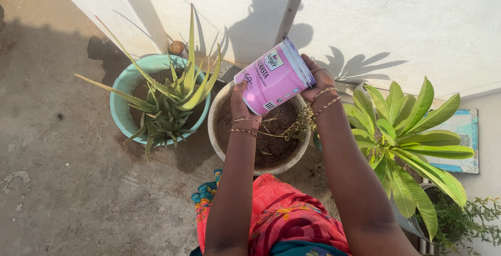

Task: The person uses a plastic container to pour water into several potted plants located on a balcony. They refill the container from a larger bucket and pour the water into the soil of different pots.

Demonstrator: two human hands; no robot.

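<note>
Both my hands hold a pink plastic bucket (pixel 274 77), tilted on its side above a white pot (pixel 216 118). My left hand (pixel 241 105) grips the bucket's lower end. At its upper end, by the base, my right hand (pixel 319 81) cups it. The white pot holds dark soil (pixel 279 136) and a thin dry plant (pixel 297 128). Thin bangles sit on both my wrists.
A teal pot (pixel 125 86) with an aloe plant (pixel 172 97) stands left of the white pot. A broad-leaved green plant (pixel 404 131) is on the right. Behind runs a white wall (pixel 391 16) with a leaning stick (pixel 288 16). Concrete floor (pixel 62 172) lies to the left.
</note>
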